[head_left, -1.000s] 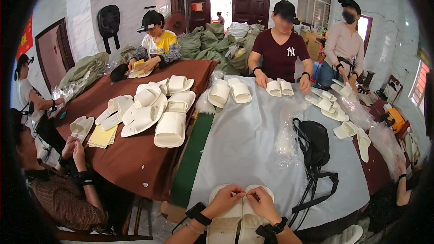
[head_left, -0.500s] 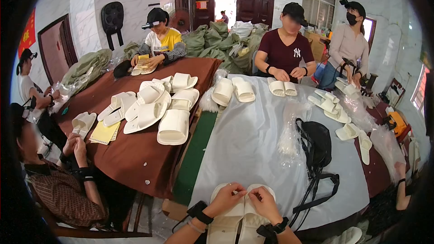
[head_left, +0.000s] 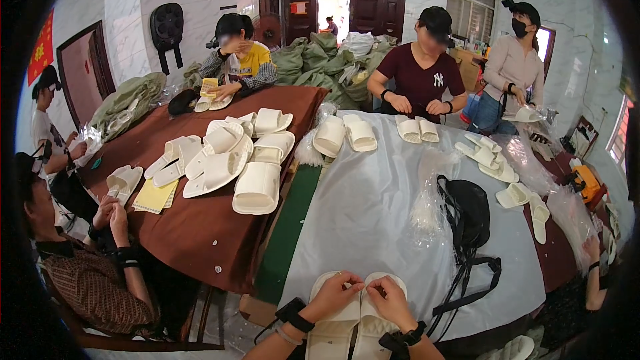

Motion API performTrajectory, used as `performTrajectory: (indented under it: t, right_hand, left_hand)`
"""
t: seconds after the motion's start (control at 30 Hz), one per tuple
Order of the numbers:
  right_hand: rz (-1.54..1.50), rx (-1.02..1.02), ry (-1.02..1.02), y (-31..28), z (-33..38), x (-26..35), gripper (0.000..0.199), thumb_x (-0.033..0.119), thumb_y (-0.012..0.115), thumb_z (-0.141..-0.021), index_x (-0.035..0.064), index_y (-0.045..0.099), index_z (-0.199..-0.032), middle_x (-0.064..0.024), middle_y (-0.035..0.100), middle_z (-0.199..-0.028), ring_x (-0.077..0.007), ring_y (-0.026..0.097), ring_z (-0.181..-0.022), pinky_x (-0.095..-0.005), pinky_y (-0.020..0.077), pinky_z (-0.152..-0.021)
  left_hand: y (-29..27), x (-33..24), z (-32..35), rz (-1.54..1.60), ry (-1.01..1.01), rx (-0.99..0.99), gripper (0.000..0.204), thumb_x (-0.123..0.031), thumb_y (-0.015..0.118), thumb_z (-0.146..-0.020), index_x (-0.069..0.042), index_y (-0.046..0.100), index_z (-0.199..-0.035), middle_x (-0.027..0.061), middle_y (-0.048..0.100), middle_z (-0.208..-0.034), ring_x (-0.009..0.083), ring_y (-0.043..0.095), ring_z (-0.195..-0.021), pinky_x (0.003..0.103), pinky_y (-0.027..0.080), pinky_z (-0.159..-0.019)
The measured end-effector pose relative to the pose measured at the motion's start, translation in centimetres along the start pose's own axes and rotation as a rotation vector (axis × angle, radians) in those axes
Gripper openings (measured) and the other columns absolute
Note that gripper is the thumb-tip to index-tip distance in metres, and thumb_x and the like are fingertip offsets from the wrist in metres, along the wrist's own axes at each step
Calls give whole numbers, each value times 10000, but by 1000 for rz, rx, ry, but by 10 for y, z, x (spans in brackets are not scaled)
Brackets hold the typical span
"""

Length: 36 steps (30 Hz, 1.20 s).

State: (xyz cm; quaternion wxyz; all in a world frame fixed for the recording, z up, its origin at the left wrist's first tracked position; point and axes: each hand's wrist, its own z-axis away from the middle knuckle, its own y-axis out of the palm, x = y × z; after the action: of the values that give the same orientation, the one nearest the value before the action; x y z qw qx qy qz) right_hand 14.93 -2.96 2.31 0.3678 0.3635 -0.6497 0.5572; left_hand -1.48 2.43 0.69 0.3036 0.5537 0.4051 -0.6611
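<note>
A pair of off-white slide slippers lies side by side at the near edge of the grey-covered table, a left slipper (head_left: 331,335) and a right slipper (head_left: 371,337), both partly hidden under my arms. Above the left one's strap, my left hand (head_left: 337,294) has its thumb and fingertips pressed together. My right hand (head_left: 391,301) makes a similar pinch over the right one. The fingertips of both hands come close to each other above the gap between the slippers. Whatever they pinch, if anything, is too small to make out.
A black bag (head_left: 467,210) with straps lies right of my hands, beside clear plastic bags (head_left: 427,207). Slipper pairs stand along the far edge, including one slipper (head_left: 361,133). More slippers (head_left: 257,188) pile on the brown-covered table (head_left: 193,243) at left. Several co-workers sit or stand around.
My hands and the slippers under them stay almost in place. Across the brown table a co-worker has raised one hand toward the head. The co-worker at far right has lifted a slipper.
</note>
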Motion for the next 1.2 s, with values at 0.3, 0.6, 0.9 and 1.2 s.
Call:
performTrajectory:
  t: [0.3,0.6,0.9,1.2]
  right_hand:
    - [9,9,-8,0,-1,-4,158,151,600,-826,2,579,-872,-116,560,-818,-242,578,-699,-314,460,-618]
    - [7,12,-26,2,-2,-6,146,145,600,-825,7,578,-867,-115,556,-811,-242,575,-690,-322,460,-613]
    - [-15,4,-52,1,1,-5,136,135,599,-822,11,580,-873,-111,552,-818,-240,568,-689,-318,455,-609]
    - [-2,11,-54,1,-1,-7,130,129,602,-817,16,584,-880,-108,544,-822,-241,562,-678,-317,452,-605]
  left_hand:
    - [1,2,-1,-38,20,2,180,-205,607,-871,-31,595,-918,9,575,-823,71,501,-708,225,420,-617]
    - [0,4,-1,-56,76,-29,184,-199,609,-868,-24,603,-925,22,574,-860,88,521,-731,235,427,-626]
    - [1,1,1,-70,50,-35,170,-171,595,-860,-14,606,-925,65,589,-871,156,551,-764,271,440,-657]
    - [1,3,1,2,58,-27,155,-182,620,-856,-38,609,-911,10,584,-821,80,501,-695,231,417,-621]
